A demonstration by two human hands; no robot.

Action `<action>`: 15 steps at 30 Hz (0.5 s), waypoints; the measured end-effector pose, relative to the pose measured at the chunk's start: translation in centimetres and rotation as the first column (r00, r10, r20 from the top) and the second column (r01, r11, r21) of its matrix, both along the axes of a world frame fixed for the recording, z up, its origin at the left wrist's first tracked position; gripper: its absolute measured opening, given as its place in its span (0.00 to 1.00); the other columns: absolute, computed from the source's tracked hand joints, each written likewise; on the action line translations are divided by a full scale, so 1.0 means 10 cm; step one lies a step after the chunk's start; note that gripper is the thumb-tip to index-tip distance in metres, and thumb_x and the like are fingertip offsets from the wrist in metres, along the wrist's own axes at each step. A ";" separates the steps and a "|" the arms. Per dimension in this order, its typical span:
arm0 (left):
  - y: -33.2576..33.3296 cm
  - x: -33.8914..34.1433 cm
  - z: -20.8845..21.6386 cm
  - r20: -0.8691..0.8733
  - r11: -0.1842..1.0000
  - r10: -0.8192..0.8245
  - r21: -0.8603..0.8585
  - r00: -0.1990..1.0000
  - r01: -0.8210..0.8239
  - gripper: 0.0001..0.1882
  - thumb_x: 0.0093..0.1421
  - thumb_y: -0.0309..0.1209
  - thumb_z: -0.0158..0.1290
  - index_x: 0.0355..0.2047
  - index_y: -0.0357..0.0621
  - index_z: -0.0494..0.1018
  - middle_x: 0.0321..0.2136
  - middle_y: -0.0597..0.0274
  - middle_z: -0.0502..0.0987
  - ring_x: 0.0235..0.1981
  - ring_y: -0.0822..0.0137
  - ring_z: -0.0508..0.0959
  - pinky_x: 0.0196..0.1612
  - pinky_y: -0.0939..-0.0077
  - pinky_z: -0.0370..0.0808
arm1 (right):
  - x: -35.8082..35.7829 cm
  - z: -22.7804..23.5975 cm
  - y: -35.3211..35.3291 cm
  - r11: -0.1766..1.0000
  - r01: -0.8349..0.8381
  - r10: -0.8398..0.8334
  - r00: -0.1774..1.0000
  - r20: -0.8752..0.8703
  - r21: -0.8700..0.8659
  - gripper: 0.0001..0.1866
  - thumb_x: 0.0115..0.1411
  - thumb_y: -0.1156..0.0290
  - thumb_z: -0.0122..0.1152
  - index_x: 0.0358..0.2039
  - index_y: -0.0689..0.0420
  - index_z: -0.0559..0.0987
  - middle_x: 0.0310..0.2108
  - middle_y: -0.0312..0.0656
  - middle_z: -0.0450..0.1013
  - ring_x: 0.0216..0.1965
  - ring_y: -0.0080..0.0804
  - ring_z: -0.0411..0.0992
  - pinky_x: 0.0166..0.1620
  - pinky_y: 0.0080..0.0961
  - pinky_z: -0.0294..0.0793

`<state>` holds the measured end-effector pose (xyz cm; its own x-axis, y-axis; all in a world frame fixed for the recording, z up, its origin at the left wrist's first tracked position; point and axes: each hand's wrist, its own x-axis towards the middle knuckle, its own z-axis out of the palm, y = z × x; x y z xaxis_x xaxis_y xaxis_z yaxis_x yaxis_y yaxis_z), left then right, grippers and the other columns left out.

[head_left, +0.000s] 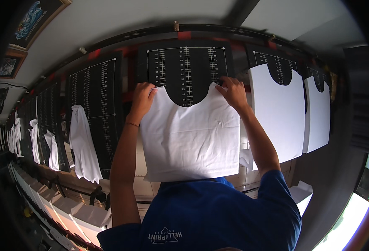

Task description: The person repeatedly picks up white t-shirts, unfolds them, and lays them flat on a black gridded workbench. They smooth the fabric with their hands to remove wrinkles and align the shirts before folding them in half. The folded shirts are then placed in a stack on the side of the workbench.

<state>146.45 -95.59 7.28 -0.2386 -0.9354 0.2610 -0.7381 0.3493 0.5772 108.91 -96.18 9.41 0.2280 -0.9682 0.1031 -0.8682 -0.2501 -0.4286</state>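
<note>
White cotton T-shirt [190, 134] lies spread over the black ruled platen [186, 69]. Left hand [143, 97] and right hand [233, 91] each pinch a shoulder beside the neckline, well apart. It looks light, soft and limp; the shoulder seams seem the surest hold.

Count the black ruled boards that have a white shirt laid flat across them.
3. One is the centre board, where both hands hold the white shirt at its shoulders. Two more stand to the right. Boards to the left carry only bunched, hanging shirts; more may be hidden further left.
</note>
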 end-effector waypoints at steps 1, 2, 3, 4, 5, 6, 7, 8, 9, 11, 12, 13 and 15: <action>0.00 0.00 0.02 -0.013 1.000 0.001 -0.019 1.000 -0.001 0.06 0.61 0.28 0.57 0.35 0.38 0.74 0.33 0.53 0.76 0.37 0.51 0.73 0.43 0.59 0.71 | 0.00 -0.01 -0.06 0.998 -0.060 0.059 0.998 -0.032 -0.020 0.16 0.60 0.61 0.64 0.44 0.56 0.78 0.37 0.42 0.78 0.43 0.44 0.76 0.48 0.43 0.71; 0.01 0.00 0.04 -0.027 0.999 0.001 -0.037 1.000 -0.002 0.06 0.62 0.28 0.56 0.35 0.38 0.73 0.32 0.53 0.76 0.36 0.51 0.73 0.42 0.60 0.71 | -0.01 -0.02 -0.11 0.992 -0.120 0.117 0.991 -0.066 -0.038 0.14 0.60 0.62 0.64 0.42 0.56 0.78 0.37 0.42 0.78 0.42 0.44 0.76 0.46 0.43 0.72; 0.02 0.01 0.06 -0.040 0.998 0.000 -0.056 0.999 -0.003 0.06 0.62 0.28 0.56 0.35 0.38 0.73 0.32 0.52 0.76 0.35 0.51 0.74 0.41 0.60 0.72 | -0.02 -0.04 -0.12 0.992 -0.111 0.112 0.993 0.023 -0.063 0.12 0.60 0.64 0.63 0.41 0.56 0.78 0.36 0.42 0.78 0.41 0.45 0.76 0.44 0.43 0.73; 0.04 0.01 0.09 -0.052 0.999 0.046 -0.014 0.998 -0.046 0.06 0.62 0.29 0.56 0.34 0.39 0.72 0.31 0.53 0.77 0.33 0.52 0.75 0.38 0.61 0.72 | -0.03 -0.04 -0.12 0.991 -0.101 0.109 0.988 0.107 -0.084 0.10 0.60 0.66 0.62 0.40 0.55 0.78 0.36 0.43 0.78 0.40 0.46 0.77 0.43 0.42 0.74; 0.05 0.02 0.13 -0.063 0.996 0.091 0.029 0.994 -0.089 0.07 0.63 0.29 0.56 0.34 0.39 0.72 0.30 0.53 0.77 0.32 0.52 0.76 0.36 0.62 0.73 | -0.03 -0.05 -0.11 0.991 -0.088 0.107 0.976 0.191 -0.103 0.08 0.61 0.68 0.62 0.39 0.55 0.78 0.36 0.44 0.78 0.38 0.47 0.77 0.41 0.42 0.75; 0.04 0.03 0.16 -0.072 0.989 0.135 0.072 0.988 -0.130 0.07 0.63 0.30 0.56 0.34 0.39 0.71 0.29 0.53 0.77 0.30 0.53 0.76 0.34 0.62 0.74 | -0.05 -0.03 -0.09 0.997 -0.018 0.034 0.978 0.207 -0.077 0.07 0.61 0.70 0.61 0.39 0.56 0.78 0.36 0.45 0.78 0.36 0.49 0.78 0.37 0.40 0.77; 0.02 0.06 0.18 -0.067 0.994 0.102 0.046 0.992 -0.099 0.08 0.64 0.31 0.56 0.34 0.39 0.71 0.28 0.53 0.77 0.28 0.53 0.77 0.32 0.63 0.74 | -0.07 -0.02 -0.12 0.997 -0.024 0.038 0.978 0.206 -0.067 0.07 0.62 0.69 0.61 0.39 0.56 0.78 0.35 0.45 0.79 0.36 0.48 0.78 0.37 0.39 0.77; -0.04 0.11 0.19 -0.061 0.997 0.069 0.019 0.996 -0.068 0.08 0.64 0.32 0.56 0.34 0.40 0.71 0.27 0.53 0.78 0.26 0.53 0.77 0.30 0.64 0.74 | -0.10 -0.03 -0.17 0.998 -0.030 0.041 0.978 0.206 -0.056 0.07 0.62 0.69 0.61 0.39 0.56 0.78 0.35 0.45 0.79 0.36 0.48 0.79 0.37 0.39 0.77; -0.11 0.15 0.18 -0.055 0.999 0.036 -0.007 0.998 -0.036 0.09 0.64 0.32 0.56 0.34 0.40 0.71 0.26 0.54 0.78 0.25 0.54 0.78 0.28 0.64 0.74 | -0.14 -0.03 -0.23 0.998 -0.035 0.043 0.978 0.205 -0.045 0.07 0.62 0.68 0.61 0.40 0.56 0.77 0.35 0.44 0.79 0.36 0.47 0.79 0.37 0.38 0.78; -0.29 0.19 0.16 -0.014 1.000 0.020 -0.001 1.000 -0.020 0.11 0.64 0.35 0.56 0.33 0.40 0.71 0.26 0.54 0.78 0.25 0.53 0.79 0.28 0.64 0.74 | -0.18 -0.06 -0.40 0.992 -0.020 0.031 0.995 0.091 -0.123 0.09 0.63 0.64 0.61 0.38 0.55 0.78 0.35 0.42 0.80 0.34 0.45 0.79 0.35 0.37 0.78; -0.39 0.18 0.13 0.001 1.000 0.012 -0.018 1.000 -0.012 0.11 0.64 0.35 0.56 0.32 0.40 0.71 0.26 0.54 0.78 0.25 0.53 0.79 0.28 0.64 0.75 | -0.21 -0.07 -0.48 0.989 -0.018 0.029 0.997 0.070 -0.146 0.08 0.63 0.64 0.61 0.38 0.54 0.79 0.35 0.41 0.80 0.33 0.44 0.79 0.35 0.37 0.78; -0.47 0.18 0.12 0.019 0.999 0.008 -0.034 1.000 -0.007 0.11 0.64 0.35 0.56 0.32 0.40 0.71 0.26 0.54 0.78 0.25 0.53 0.79 0.28 0.64 0.75 | -0.21 -0.07 -0.56 0.986 -0.019 0.028 0.998 0.051 -0.168 0.09 0.63 0.63 0.61 0.37 0.54 0.79 0.35 0.40 0.80 0.33 0.44 0.79 0.34 0.37 0.78; -0.62 0.18 0.09 0.039 0.998 -0.025 -0.058 0.999 0.027 0.11 0.65 0.35 0.55 0.31 0.40 0.71 0.25 0.54 0.78 0.25 0.53 0.79 0.27 0.63 0.75 | -0.19 -0.06 -0.70 0.987 -0.034 0.040 0.999 0.032 -0.155 0.09 0.63 0.62 0.60 0.37 0.53 0.80 0.35 0.39 0.80 0.33 0.43 0.79 0.34 0.37 0.78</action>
